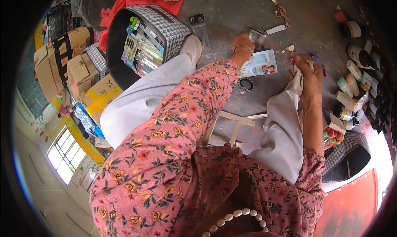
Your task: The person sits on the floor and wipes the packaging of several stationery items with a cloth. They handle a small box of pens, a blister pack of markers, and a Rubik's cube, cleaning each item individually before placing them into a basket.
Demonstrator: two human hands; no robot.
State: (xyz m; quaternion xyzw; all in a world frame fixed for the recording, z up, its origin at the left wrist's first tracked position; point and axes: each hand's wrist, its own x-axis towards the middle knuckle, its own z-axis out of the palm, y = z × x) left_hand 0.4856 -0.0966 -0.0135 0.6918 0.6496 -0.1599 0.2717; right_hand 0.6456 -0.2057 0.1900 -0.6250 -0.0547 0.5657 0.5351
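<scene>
My left hand point(243, 44), a thin bangle at its wrist, reaches out to the floor with its fingers curled. At its fingertips is a greyish clear plastic packet point(258, 36); the exact grip is partly hidden. Just below this hand lies a light-blue and white printed card package point(263, 63). A dark beaded bracelet point(246, 84) rests on the floor nearer to me. My right hand point(309, 77) is closed around a crumpled whitish cloth point(296, 80) beside my right knee. Small red and blue bits point(315, 56) lie past its fingers.
A houndstooth bin point(175, 28) holding packaged pens point(142, 51) stands at left, near cardboard boxes point(78, 69). Bottles point(359, 55) crowd the right side. A corded white tag point(276, 29) and a black-topped clear bag point(199, 26) lie farther off. A wooden frame point(237, 120) is between my legs.
</scene>
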